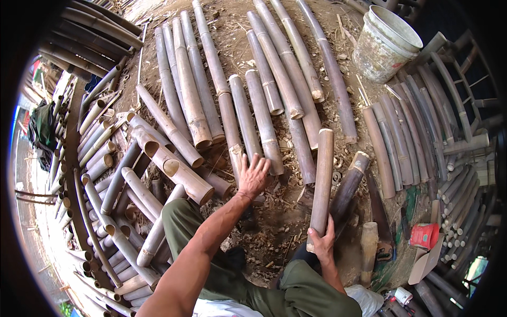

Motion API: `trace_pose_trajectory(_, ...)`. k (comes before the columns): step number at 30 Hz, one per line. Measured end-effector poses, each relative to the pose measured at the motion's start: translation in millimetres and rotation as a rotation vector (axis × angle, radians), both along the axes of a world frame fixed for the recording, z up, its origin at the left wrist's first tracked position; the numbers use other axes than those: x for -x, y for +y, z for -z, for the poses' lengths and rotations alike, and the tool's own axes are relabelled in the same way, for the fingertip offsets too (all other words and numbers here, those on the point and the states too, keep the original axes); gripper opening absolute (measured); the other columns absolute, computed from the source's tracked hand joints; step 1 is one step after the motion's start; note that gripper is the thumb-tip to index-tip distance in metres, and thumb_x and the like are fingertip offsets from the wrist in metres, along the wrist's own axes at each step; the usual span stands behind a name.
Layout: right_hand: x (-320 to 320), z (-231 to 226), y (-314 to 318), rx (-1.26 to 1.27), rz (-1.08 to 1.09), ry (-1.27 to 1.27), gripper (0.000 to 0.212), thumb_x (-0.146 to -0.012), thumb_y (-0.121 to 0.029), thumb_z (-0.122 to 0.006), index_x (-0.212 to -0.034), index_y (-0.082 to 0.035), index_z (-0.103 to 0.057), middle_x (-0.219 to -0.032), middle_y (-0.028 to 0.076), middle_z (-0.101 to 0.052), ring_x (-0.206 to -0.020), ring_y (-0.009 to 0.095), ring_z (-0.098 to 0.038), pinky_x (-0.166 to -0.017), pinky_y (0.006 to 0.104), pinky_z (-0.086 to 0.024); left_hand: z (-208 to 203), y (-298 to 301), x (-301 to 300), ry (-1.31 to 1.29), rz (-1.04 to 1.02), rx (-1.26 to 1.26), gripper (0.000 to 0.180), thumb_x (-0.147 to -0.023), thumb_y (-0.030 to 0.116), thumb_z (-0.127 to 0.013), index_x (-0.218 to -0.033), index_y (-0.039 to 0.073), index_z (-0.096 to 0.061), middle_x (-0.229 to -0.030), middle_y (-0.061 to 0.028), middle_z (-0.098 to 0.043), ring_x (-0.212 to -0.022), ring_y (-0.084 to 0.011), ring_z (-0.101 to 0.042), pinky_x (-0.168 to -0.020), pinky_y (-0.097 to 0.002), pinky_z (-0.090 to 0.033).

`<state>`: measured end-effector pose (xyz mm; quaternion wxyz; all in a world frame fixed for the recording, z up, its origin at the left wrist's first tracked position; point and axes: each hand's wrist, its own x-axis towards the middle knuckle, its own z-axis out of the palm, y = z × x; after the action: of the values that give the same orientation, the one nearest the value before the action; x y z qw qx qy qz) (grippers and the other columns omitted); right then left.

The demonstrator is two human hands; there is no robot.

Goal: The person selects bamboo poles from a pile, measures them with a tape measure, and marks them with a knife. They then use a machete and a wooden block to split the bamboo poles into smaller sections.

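Observation:
My right hand (pixel 323 242) grips a pale brown bamboo tube (pixel 321 182) near its lower end, and the tube stands almost upright above my right leg. A darker bamboo tube (pixel 348 182) leans just behind it. Farther forward, my left hand (pixel 254 175) reaches out with its fingers apart over the near end of a short bamboo tube (pixel 246 113). That tube's end is hidden under the fingers. Right beside the hand lies another short bamboo tube (pixel 263 121). Several longer bamboo poles (pixel 214 68) lie on the ground ahead, pointing away from me.
Cut bamboo (pixel 134 206) is heaped on the left. A dirty white bucket (pixel 388 45) stands at the far right, near a row of bamboo poles (pixel 404 137). At my right are a handsaw (pixel 377 208), a bamboo stump (pixel 368 248) and a red container (pixel 424 235). Shavings (pixel 264 232) litter the soil.

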<state>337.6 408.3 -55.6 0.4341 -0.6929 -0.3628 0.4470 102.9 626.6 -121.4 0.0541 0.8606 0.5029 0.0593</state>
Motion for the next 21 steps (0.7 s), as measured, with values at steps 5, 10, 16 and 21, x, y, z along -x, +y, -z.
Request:
trace_pose_trajectory(5,-18.2,-1.6,-42.4,0.048,0.205,0.070,0.079,-0.084,-0.017,-0.072,-0.147,0.006,-0.031,-0.130,0.023,-0.052,-0.104,0.027,-0.063,-0.094,0.0392,-0.049,-1.7,22.3,-20.9,-0.006,-0.257,-0.013,0.048,-0.084,0.020,-0.058,-0.128,0.004,-0.050,-0.114,-0.0136,-0.051,-0.123,-0.0332,-0.045,-0.113,-0.0600,-0.024)
trace_pose_trajectory(10,-32.8,-16.6,-71.4,0.104,0.369,0.100,0.082,-0.083,-0.018,-0.071,-0.146,0.012,-0.027,-0.122,0.024,-0.055,-0.087,0.025,-0.066,-0.085,0.0384,-0.053,-1.6,40.9,-54.1,0.177,-0.240,0.021,0.067,-0.080,0.008,-0.060,-0.143,-0.001,-0.037,-0.135,-0.0212,-0.046,-0.131,-0.0372,-0.042,-0.111,-0.0613,-0.028)
trace_pose_trajectory(16,-41.2,-13.3,-94.6,0.157,0.377,0.054,0.085,-0.083,-0.017,-0.069,-0.150,0.008,-0.022,-0.134,0.022,-0.047,-0.100,0.027,-0.061,-0.088,0.0385,-0.052,-53.2,-22.3,-139.6,-0.614,-0.198,0.527,0.050,-0.082,0.032,-0.074,-0.117,-0.002,-0.060,-0.113,-0.0260,-0.061,-0.106,-0.0379,-0.060,-0.093,-0.0474,-0.049)
trace_pose_trajectory(21,-53.8,0.6,-117.0,0.134,0.164,0.093,0.091,-0.082,-0.030,-0.075,-0.151,0.002,-0.026,-0.136,0.021,-0.046,-0.099,0.024,-0.059,-0.084,0.0368,-0.052,-193.0,-100.0,-90.5,-1.181,-0.008,0.892,0.038,-0.087,0.016,-0.070,-0.118,-0.002,-0.058,-0.113,-0.0191,-0.061,-0.101,-0.0318,-0.063,-0.087,-0.0389,-0.051)
